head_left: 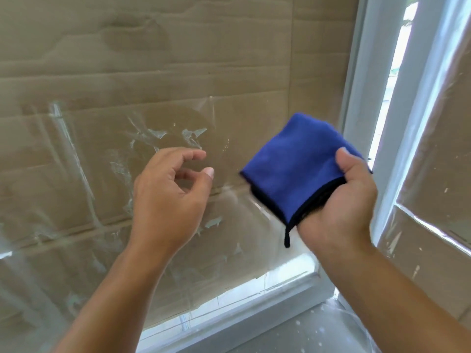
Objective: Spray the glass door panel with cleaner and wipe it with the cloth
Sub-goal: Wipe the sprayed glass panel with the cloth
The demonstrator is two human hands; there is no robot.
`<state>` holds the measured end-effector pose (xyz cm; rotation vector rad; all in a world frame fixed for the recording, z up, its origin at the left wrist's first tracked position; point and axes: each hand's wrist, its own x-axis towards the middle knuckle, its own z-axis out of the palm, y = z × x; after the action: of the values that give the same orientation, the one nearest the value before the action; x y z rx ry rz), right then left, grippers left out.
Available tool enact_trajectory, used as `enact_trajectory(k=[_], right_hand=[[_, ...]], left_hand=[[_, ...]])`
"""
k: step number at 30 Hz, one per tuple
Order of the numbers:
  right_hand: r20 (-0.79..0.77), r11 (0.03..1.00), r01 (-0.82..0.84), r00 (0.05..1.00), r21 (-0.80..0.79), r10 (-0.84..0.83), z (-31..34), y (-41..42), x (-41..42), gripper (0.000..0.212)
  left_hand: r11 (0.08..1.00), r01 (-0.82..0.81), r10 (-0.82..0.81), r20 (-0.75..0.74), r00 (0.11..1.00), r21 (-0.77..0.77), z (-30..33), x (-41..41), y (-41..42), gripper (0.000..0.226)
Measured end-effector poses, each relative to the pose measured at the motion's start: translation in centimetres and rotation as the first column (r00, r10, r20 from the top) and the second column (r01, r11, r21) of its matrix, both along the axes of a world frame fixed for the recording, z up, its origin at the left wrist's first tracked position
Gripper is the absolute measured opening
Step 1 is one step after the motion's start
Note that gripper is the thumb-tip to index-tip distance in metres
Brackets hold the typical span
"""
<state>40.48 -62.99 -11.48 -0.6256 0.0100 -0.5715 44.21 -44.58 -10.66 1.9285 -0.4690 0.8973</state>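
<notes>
The head camera looks at the glass door panel (158, 80), which fills the space in front of both hands and has brown cardboard (229, 42) behind it. The right hand (339, 200) holds the blue cloth (295, 169), folded into a thick pad; the thumb presses on its upper right edge and the fingers are closed under it. The cloth stands up from this hand toward the glass, but I cannot tell if it touches the glass or is only just in front of it. The left hand (168, 194) is empty, with the fingers loosely curled and the thumb and forefinger a little apart, holding nothing. It hovers close to the panel, to the left of the cloth.

Above and to the left of the left hand the glass shows white wet streaks (142, 138), and more of them run down below this hand. No spray bottle is in view. So I judge that the spraying is done, at least for this part, and the wiping is the step in hand.

The next move calls for laying the pad flat on the glass and passing it left, through the streaks near the left hand, with even pressure. The white frame (356, 110) is beside the right hand, so a stroke could begin from there.
</notes>
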Motion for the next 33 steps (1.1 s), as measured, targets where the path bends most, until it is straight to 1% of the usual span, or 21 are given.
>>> enact_trajectory(k=[2,4,6,8,10,11,13,15,16,17,19,20,21,23,25,27,28,29,30,31,33], right_hand=[[0.019,0.976,0.211,0.977,-0.060,-0.210,0.1,-1.4,1.0,0.032],[-0.005,0.892,0.393,0.915,-0.224,-0.404,-0.2,-2.5,2.1,0.062],[-0.018,0.786,0.471,0.854,-0.401,-0.520,-0.9,-3.4,4.3,0.075],[-0.037,0.669,0.462,0.807,-0.583,-0.590,-2.3,-4.1,7.1,0.073],[-0.082,0.528,0.365,0.761,-0.767,-0.644,-3.1,-3.8,9.4,0.072],[-0.089,0.482,0.330,0.746,-0.812,-0.660,-3.4,-3.4,10.4,0.072],[-0.104,0.469,0.315,0.732,-0.825,-0.673,-3.2,-2.0,11.7,0.074],[-0.018,0.394,0.356,0.721,-0.848,-0.692,-2.9,0.5,12.2,0.078],[0.101,0.276,0.389,0.717,-0.879,-0.689,-3.2,2.2,12.0,0.078],[0.260,0.113,0.432,0.709,-0.895,-0.655,-3.8,4.0,11.6,0.076],[0.554,-0.231,0.511,0.678,-0.828,-0.483,-6.6,6.8,11.3,0.072],[0.628,-0.326,0.537,0.665,-0.778,-0.403,-8.4,7.1,11.4,0.068],[0.663,-0.365,0.554,0.655,-0.748,-0.363,-10.3,6.8,11.6,0.065],[0.652,-0.334,0.561,0.630,-0.757,-0.420,-13.4,5.2,12.2,0.062],[0.523,-0.202,0.520,0.601,-0.830,-0.604,-14.4,3.7,12.7,0.062],[0.257,0.079,0.466,0.613,-0.882,-0.747,-12.5,3.0,13.0,0.066],[0.134,0.237,0.453,0.647,-0.860,-0.751,-10.5,2.8,13.1,0.070],[0.060,0.353,0.450,0.681,-0.820,-0.730,-8.4,2.7,13.2,0.073],[0.035,0.406,0.454,0.700,-0.793,-0.713,-6.3,2.7,13.2,0.076],[0.051,0.398,0.459,0.703,-0.794,-0.710,-4.4,2.8,13.3,0.078],[0.194,0.258,0.500,0.684,-0.827,-0.703,-1.3,3.9,13.0,0.076]], left_hand=[[1.000,-0.002,0.001,0.052,0.999,0.019,-0.2,0.2,0.2,0.017],[0.999,-0.005,0.001,0.099,0.995,0.034,-0.3,0.3,0.2,0.017],[0.999,-0.004,-0.003,0.144,0.990,0.047,-0.4,0.4,0.2,0.017],[0.999,-0.002,-0.006,0.169,0.986,0.049,-0.4,0.6,0.2,0.017],[0.998,-0.021,0.008,0.199,0.980,0.064,-0.6,0.8,0.2,0.017],[0.996,-0.046,0.026,0.223,0.975,0.081,-0.7,1.0,0.2,0.017],[0.986,-0.115,0.075,0.293,0.953,0.121,-1.0,1.4,0.2,0.016],[0.970,-0.197,0.130,0.379,0.916,0.143,-1.4,1.9,0.3,0.017],[0.962,-0.234,0.157,0.417,0.895,0.141,-1.5,2.1,0.3,0.017],[0.956,-0.263,0.179,0.449,0.875,0.132,-1.6,2.2,0.4,0.017],[0.950,-0.299,0.217,0.495,0.842,0.092,-1.7,2.4,0.5,0.018],[0.948,-0.311,0.234,0.511,0.827,0.070,-1.7,2.4,0.7,0.019],[0.947,-0.318,0.243,0.523,0.817,0.056,-1.8,2.4,0.8,0.019],[0.947,-0.319,0.246,0.535,0.809,0.048,-1.8,2.4,1.1,0.020],[0.943,-0.328,0.249,0.527,0.813,0.059,-2.1,2.3,1.4,0.019],[0.934,-0.346,0.253,0.517,0.818,0.090,-2.4,2.4,1.8,0.018],[0.928,-0.358,0.259,0.516,0.816,0.102,-2.6,2.4,2.0,0.018],[0.922,-0.371,0.266,0.517,0.814,0.111,-2.7,2.6,2.1,0.017],[0.916,-0.384,0.275,0.518,0.810,0.115,-2.8,2.7,2.3,0.017],[0.910,-0.397,0.284,0.523,0.804,0.117,-2.9,2.8,2.3,0.016],[0.897,-0.426,0.299,0.544,0.784,0.120,-2.9,2.9,2.5,0.015]])
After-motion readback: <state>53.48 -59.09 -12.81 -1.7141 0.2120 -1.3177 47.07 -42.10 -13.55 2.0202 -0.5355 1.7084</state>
